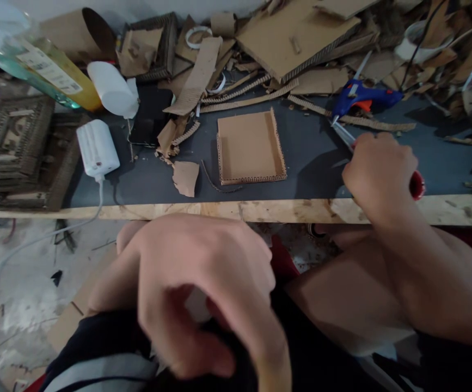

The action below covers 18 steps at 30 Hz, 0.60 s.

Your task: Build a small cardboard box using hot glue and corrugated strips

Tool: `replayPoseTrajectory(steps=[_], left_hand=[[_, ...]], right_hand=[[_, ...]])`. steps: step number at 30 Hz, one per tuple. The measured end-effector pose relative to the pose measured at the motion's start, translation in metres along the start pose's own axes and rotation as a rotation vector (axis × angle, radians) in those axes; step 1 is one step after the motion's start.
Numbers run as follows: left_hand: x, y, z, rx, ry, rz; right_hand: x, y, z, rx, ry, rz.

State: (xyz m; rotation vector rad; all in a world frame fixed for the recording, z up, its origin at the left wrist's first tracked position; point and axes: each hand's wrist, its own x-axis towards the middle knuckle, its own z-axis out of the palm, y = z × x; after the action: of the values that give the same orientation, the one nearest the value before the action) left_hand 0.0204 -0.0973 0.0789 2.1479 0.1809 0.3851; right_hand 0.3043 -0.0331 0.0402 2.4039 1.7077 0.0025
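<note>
My right hand is closed around a pair of scissors, their metal blades pointing away to the upper left. A red handle loop shows beyond the palm. Close to the camera, my left hand is raised in front of the table edge, slightly blurred. Its fingers are bent, with a gap between them, and I see nothing held. On the table between the hands sits a shallow square cardboard tray with low corrugated walls. Just past the scissor tips lies a blue glue gun.
Cardboard scraps and strips heap along the back. At left stand a white charger with a cable, a white bottle, a yellow-liquid bottle and layered cardboard frames. A torn cardboard piece lies beside the tray, near the wooden edge.
</note>
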Motion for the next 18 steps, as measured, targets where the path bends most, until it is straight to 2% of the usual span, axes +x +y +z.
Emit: replayPoseTrajectory(steps=[2,3,5,7,8,10,14,18], left_hand=[[0.012,-0.008,-0.016,0.008,0.085,0.018],[0.017,-0.016,-0.02,0.1,0.179,-0.044],[0.026,-0.038,-0.022,0.473,0.392,-0.305],[0.032,-0.063,-0.02,0.759,0.315,-0.611],[0.034,-0.074,-0.019,0.821,0.238,-0.715],[0.035,-0.088,-0.02,0.842,0.07,-0.82],[0.031,-0.09,-0.035,0.813,-0.144,-0.723],[0.024,-0.085,-0.046,0.792,-0.24,-0.637]], right_hand=[[0.0,-0.001,-0.001,0.007,0.019,0.027],[0.0,-0.002,0.0,0.017,0.037,0.023],[0.0,-0.004,0.002,0.048,0.09,-0.032],[0.0,-0.005,0.007,0.081,0.134,-0.115],[0.001,-0.006,0.01,0.098,0.151,-0.157],[0.001,-0.006,0.015,0.139,0.17,-0.226],[0.004,-0.008,0.018,0.245,0.186,-0.301],[0.006,-0.008,0.018,0.321,0.203,-0.361]])
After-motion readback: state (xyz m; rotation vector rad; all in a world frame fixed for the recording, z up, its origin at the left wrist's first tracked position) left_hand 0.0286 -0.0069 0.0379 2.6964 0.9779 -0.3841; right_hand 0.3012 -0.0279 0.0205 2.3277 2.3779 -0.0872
